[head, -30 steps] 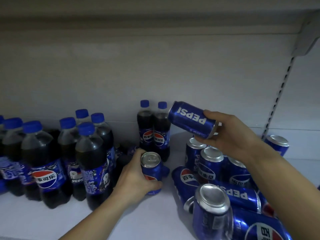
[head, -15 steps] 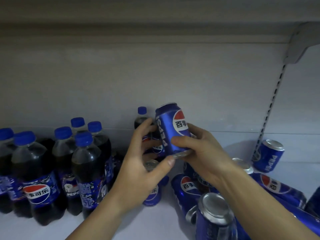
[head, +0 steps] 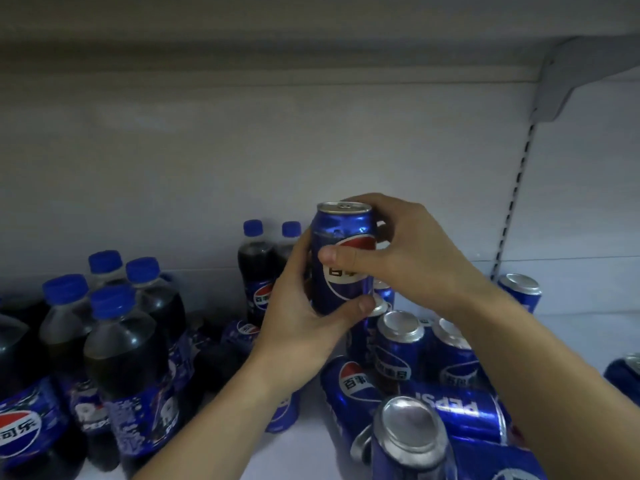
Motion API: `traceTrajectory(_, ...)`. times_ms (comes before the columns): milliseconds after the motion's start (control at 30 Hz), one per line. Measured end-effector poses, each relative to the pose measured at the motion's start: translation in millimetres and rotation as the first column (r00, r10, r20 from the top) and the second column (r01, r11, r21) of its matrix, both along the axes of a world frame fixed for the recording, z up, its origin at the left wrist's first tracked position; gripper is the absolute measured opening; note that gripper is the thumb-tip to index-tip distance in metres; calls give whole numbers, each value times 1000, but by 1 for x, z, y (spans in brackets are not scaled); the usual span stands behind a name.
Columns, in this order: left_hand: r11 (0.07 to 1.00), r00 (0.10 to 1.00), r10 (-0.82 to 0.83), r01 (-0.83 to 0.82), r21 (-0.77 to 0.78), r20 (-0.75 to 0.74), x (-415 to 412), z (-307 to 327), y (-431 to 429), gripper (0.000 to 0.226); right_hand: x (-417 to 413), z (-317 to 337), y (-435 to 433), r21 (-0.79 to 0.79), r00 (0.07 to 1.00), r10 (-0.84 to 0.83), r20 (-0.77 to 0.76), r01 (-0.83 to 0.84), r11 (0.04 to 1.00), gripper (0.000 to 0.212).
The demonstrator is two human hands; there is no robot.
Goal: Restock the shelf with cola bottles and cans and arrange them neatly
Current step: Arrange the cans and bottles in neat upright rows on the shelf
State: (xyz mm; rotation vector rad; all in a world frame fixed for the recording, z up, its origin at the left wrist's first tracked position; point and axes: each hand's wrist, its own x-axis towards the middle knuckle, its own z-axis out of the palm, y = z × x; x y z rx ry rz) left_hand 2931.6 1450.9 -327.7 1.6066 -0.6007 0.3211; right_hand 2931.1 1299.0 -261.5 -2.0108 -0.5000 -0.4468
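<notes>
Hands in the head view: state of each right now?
Left hand: holds the base of the upright blue metal cola can.
Right hand: holds the same can near its top.

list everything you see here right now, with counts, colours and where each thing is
held can: one, blue with a red, white and blue logo, upright in the air between both hands
large bottles: at least four, dark cola with blue caps, standing in a cluster at the left
small bottles: two, dark cola with blue caps, standing at the back behind the left hand
loose cans: at least seven, blue with silver ends, mostly right of the hands, some upright, some lying or tilted
shelf: one, white, under everything
slotted upright: one, grey, on the back wall at the right
left hand: grips the held can's lower part
right hand: grips its upper part
</notes>
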Motion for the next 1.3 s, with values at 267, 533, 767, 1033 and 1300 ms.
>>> traceTrajectory(267, 990, 999, 1, 4, 141, -36, 50, 0, -48, 86, 43, -3, -51, -69, 982, -191, 16, 191, 979, 39)
traceTrajectory(533, 713, 985, 171, -101, 694, -33, 118, -10, -87, 54, 95, -34, -134, -120, 854, -514, -77, 504, 855, 56)
traceTrajectory(767, 423, 993, 48, -119, 898, 109, 147, -23, -105, 28, 127, -74, -137, -248, 835, -521, -176, 475, 845, 58)
traceTrajectory(1033, 328, 993, -19, -101, 939, 114, 148, -25, -100, 39, 129, -96, -134, -412, 820, -508, -262, 381, 828, 60)
traceTrajectory(1300, 285, 996, -48, -61, 957, 78, 140, -17, -81, 50, 132, -100, -123, -429, 830, -474, -295, 328, 842, 45)
